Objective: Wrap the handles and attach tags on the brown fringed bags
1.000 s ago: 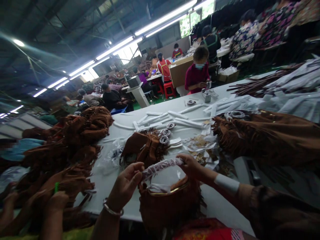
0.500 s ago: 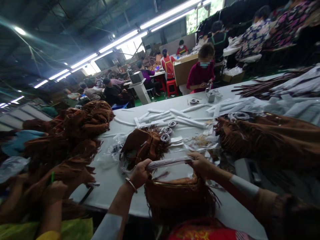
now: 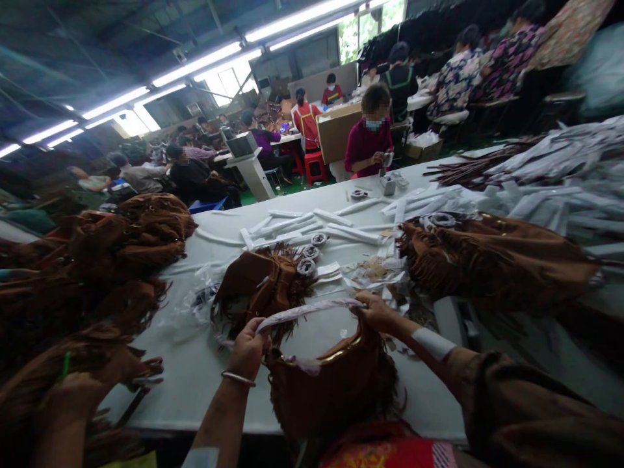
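Observation:
A brown fringed handbag hangs in front of me at the table's near edge, its gold-coloured zip line facing up. Its handle, wrapped in white paper, arches above the opening. My left hand, with a bangle at the wrist, is closed round the handle's left end. At the other end, my right hand grips the wrapped handle where it meets the bag. Just beyond lies another brown fringed bag, with small white rolls beside it.
White wrapped strips are strewn over the white table. Brown bags are heaped at left, where a co-worker's hand holds something green. More bags lie at right by a grey device. A co-worker sits across.
The view has turned to the right. The bag has tilted, its right side raised, and the wrapped handle now bows upward between my hands. Both hands keep their hold.

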A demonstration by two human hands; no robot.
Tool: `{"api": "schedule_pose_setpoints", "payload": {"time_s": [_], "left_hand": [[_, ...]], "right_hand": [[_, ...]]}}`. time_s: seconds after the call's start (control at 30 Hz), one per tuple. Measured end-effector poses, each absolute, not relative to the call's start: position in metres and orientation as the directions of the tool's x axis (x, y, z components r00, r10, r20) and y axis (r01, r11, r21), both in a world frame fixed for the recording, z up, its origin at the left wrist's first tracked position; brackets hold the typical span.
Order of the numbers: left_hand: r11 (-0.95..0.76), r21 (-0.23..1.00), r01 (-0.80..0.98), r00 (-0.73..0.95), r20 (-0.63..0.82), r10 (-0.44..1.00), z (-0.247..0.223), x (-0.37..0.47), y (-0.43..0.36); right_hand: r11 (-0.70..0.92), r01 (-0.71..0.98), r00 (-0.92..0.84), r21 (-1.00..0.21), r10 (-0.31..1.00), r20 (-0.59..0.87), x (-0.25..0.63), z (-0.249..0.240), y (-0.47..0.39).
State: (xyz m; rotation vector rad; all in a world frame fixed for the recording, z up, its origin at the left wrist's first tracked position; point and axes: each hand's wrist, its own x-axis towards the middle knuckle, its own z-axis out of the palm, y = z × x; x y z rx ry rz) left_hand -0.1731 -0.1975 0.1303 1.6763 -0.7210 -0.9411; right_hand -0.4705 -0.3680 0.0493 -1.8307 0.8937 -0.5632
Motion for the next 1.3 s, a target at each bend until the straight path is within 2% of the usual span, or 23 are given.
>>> {"api": "schedule_pose_setpoints", "payload": {"time_s": [0.13,0.3,0.37,0.47,0.5,0.57,0.67,0.73,0.9,1.03,1.13,1.3], "left_hand": [[-0.276,0.959,-0.07,0.527,-0.2,-0.826,0.092,-0.175,-0.185],[-0.491,0.839,-0.234,0.542,-0.307,-0.782,0.051,-0.175,-0.161],[-0.515,0.819,-0.254,0.472,-0.36,-0.805,0.043,-0.171,-0.154],[-0.591,0.793,-0.146,0.281,-0.539,-0.794,0.022,-0.166,-0.15],[-0.636,0.762,-0.122,0.257,-0.595,-0.762,0.009,-0.165,-0.152],[-0.724,0.673,-0.154,0.331,-0.655,-0.679,-0.022,-0.162,-0.162],[-0.793,0.511,-0.333,0.577,-0.554,-0.6,-0.071,-0.156,-0.184],[-0.787,0.437,-0.436,0.625,-0.482,-0.614,-0.094,-0.152,-0.194],[-0.684,0.455,-0.57,0.493,-0.478,-0.727,-0.117,-0.15,-0.185],[-0.673,0.418,-0.61,0.539,-0.403,-0.739,-0.122,-0.153,-0.168],[-0.674,0.422,-0.607,0.536,-0.409,-0.739,-0.122,-0.153,-0.165],[-0.661,0.468,-0.587,0.521,-0.406,-0.75,-0.123,-0.15,-0.172]], "right_hand": [[0.01,-0.24,0.687,-0.971,-0.705,-0.177,-0.461,0.015,-0.345],[-0.016,-0.357,0.539,-0.934,-0.82,-0.192,-0.454,0.002,-0.311],[-0.005,-0.385,0.562,-0.923,-0.795,-0.23,-0.456,0.001,-0.299],[0.052,-0.48,0.626,-0.876,-0.68,-0.383,-0.459,-0.008,-0.292],[0.051,-0.533,0.616,-0.845,-0.661,-0.429,-0.459,-0.015,-0.293],[0.028,-0.644,0.539,-0.764,-0.692,-0.48,-0.457,-0.031,-0.302],[-0.015,-0.75,0.394,-0.661,-0.813,-0.429,-0.455,-0.054,-0.327],[-0.054,-0.784,0.362,-0.618,-0.849,-0.385,-0.459,-0.065,-0.345],[-0.175,-0.85,0.383,-0.497,-0.853,-0.355,-0.48,-0.086,-0.381],[-0.307,-0.852,0.471,-0.424,-0.804,-0.364,-0.479,-0.104,-0.392],[-0.387,-0.83,0.53,-0.402,-0.772,-0.351,-0.468,-0.114,-0.395],[-0.409,-0.839,0.521,-0.359,-0.794,-0.314,-0.473,-0.115,-0.407]]}}
